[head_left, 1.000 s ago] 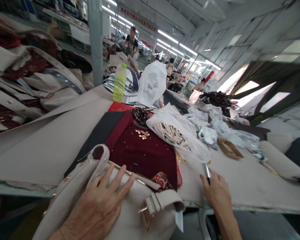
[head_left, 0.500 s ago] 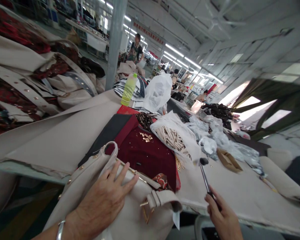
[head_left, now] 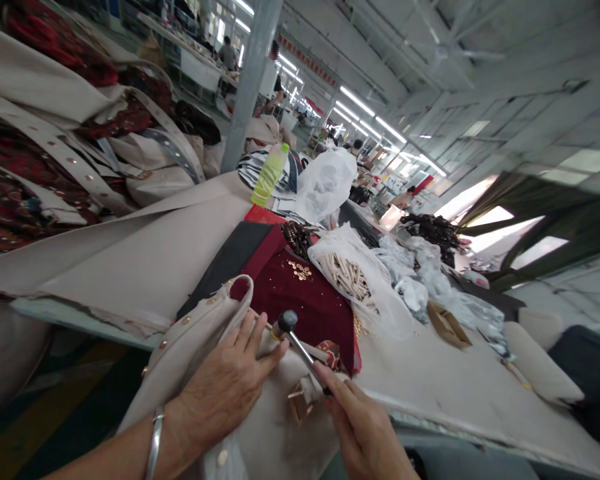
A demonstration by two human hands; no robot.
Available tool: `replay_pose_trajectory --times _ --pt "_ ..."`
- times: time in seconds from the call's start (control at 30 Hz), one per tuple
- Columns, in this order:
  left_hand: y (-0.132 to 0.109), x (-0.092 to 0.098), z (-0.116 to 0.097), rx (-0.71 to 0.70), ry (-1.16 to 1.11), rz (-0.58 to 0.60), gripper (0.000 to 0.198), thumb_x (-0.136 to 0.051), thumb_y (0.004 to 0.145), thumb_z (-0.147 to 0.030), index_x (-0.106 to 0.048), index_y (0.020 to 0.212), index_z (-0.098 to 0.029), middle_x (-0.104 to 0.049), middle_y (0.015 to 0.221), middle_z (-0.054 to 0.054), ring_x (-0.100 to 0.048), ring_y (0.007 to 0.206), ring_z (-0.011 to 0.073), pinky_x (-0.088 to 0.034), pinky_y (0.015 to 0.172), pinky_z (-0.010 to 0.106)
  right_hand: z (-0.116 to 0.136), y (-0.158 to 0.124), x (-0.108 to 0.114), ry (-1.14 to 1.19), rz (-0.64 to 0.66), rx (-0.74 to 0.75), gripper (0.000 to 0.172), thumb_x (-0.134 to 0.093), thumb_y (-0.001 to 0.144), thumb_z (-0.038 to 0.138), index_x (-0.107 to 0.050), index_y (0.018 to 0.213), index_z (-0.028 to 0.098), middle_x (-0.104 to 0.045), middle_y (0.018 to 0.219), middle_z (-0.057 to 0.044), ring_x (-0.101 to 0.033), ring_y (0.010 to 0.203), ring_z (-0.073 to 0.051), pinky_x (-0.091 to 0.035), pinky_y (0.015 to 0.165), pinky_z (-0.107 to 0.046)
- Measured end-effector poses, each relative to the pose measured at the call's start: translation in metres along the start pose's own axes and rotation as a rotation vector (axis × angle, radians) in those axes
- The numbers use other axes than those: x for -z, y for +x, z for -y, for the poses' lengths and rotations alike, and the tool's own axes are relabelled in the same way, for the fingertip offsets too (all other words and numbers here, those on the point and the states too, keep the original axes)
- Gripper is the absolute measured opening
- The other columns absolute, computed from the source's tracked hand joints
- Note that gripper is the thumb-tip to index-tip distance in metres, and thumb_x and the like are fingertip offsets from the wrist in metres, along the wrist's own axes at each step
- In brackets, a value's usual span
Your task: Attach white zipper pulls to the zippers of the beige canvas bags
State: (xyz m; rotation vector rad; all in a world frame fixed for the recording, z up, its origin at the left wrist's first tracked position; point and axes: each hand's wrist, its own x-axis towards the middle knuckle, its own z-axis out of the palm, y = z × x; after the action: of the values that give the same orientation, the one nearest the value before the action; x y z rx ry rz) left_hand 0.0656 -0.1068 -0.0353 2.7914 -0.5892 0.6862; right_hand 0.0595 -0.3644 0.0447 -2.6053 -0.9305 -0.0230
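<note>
A cream handbag (head_left: 275, 427) with gold studs and a strap lies before me across the table's front edge. My left hand (head_left: 225, 373) rests on its upper side with fingers stretched out, a silver bangle on the wrist. In my right hand (head_left: 355, 413) is a hammer (head_left: 300, 348) with a metal shaft, gripped by its dark handle. Its black-tipped head is at the bag's top edge, just beyond my left fingers; whether it touches cannot be made out. A gold buckle (head_left: 300, 403) hangs from the bag near my right hand.
Gold rings (head_left: 300, 270) lie on a dark red cloth (head_left: 320, 307). Behind are a clear bag of cream strips (head_left: 347, 277), a yellow-green bottle (head_left: 271, 175) and a white plastic bag (head_left: 327, 183). A cardboard box (head_left: 447, 325) sits right; studded bags (head_left: 90, 153) are piled left.
My right hand has swung the hammer leftward from over the bare table to the bag's top edge. The left hand stays on the bag, and the view has shifted slightly.
</note>
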Motion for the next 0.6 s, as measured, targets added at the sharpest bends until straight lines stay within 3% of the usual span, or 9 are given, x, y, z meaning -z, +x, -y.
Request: replay_pose_trajectory --times 0.1,0.17,0.23,0.33,0.4,0.47,0.53,0.6 --pt "-0.001 -0.002 0.0 0.01 -0.014 0.008 0.062 -0.073 0.087 -0.04 -0.052 0.145 -0.034 -0.049 0.15 0.022 -0.046 0.139 0.0454 -0.043 0.108 0.054 0.016 -0.003 0.018 -0.026 -0.253 -0.042 0.052 -0.045 0.101 0.016 -0.049 0.151 0.029 -0.064 0.139 -0.007 -0.065 0.122 -0.024 -0.057 0.099 -0.03" --pt "-0.002 -0.002 0.001 0.012 -0.012 0.017 0.062 -0.071 0.088 -0.04 -0.05 0.146 -0.035 -0.048 0.151 0.022 -0.045 0.14 0.0455 -0.043 0.107 0.054 0.022 -0.003 0.022 -0.057 -0.396 -0.077 0.052 -0.051 0.101 0.018 -0.049 0.151 0.031 -0.064 0.139 -0.006 -0.066 0.122 -0.025 -0.058 0.099 -0.032" --pt "-0.003 -0.003 0.001 0.002 -0.008 -0.003 0.061 -0.071 0.088 -0.041 -0.051 0.145 -0.035 -0.049 0.149 0.023 -0.046 0.139 0.0458 -0.044 0.106 0.053 0.018 -0.002 0.016 -0.061 -0.334 -0.089 0.049 -0.047 0.101 0.017 -0.052 0.149 0.028 -0.068 0.133 -0.009 -0.07 0.114 -0.025 -0.06 0.095 -0.033" --pt "-0.003 -0.002 0.001 -0.006 -0.007 -0.03 0.058 -0.073 0.087 -0.043 -0.055 0.141 -0.035 -0.052 0.147 0.024 -0.05 0.136 0.0463 -0.047 0.101 0.051 0.001 0.001 0.004 -0.06 -0.028 -0.122 0.053 -0.037 0.099 0.014 -0.052 0.149 0.022 -0.07 0.125 -0.014 -0.072 0.107 -0.025 -0.061 0.092 -0.034" --pt "-0.002 0.0 0.001 -0.008 0.002 -0.033 0.057 -0.073 0.087 -0.041 -0.055 0.141 -0.035 -0.052 0.146 0.024 -0.051 0.134 0.0463 -0.048 0.1 0.05 -0.011 0.003 0.001 -0.046 0.084 -0.123 0.054 -0.038 0.099 0.016 -0.049 0.151 0.024 -0.069 0.128 -0.013 -0.071 0.111 -0.025 -0.059 0.094 -0.033" --pt "-0.002 0.004 0.001 -0.016 0.014 -0.013 0.056 -0.071 0.088 -0.039 -0.054 0.141 -0.036 -0.052 0.147 0.021 -0.051 0.135 0.0455 -0.048 0.099 0.05 -0.019 0.001 0.004 0.021 0.044 -0.125 0.05 -0.041 0.102 0.022 -0.051 0.15 0.027 -0.065 0.137 -0.01 -0.065 0.123 -0.025 -0.055 0.102 -0.033" --pt "-0.001 0.006 0.002 -0.02 0.028 0.017 0.054 -0.068 0.089 -0.036 -0.054 0.141 -0.036 -0.054 0.147 0.017 -0.052 0.134 0.044 -0.047 0.098 0.05 -0.028 -0.006 0.008 0.092 -0.118 -0.236 0.046 -0.045 0.103 0.034 -0.054 0.147 0.027 -0.066 0.136 -0.007 -0.062 0.126 -0.024 -0.053 0.105 -0.033" --pt "0.0 0.006 0.002 -0.029 0.058 0.011 0.051 -0.064 0.091 -0.028 -0.055 0.141 -0.031 -0.058 0.144 0.015 -0.055 0.131 0.0405 -0.046 0.097 0.048 -0.042 -0.019 0.013 0.124 -0.295 -0.468 0.049 -0.048 0.101 0.048 -0.056 0.145 0.026 -0.074 0.114 -0.006 -0.07 0.104 -0.023 -0.058 0.092 -0.03"
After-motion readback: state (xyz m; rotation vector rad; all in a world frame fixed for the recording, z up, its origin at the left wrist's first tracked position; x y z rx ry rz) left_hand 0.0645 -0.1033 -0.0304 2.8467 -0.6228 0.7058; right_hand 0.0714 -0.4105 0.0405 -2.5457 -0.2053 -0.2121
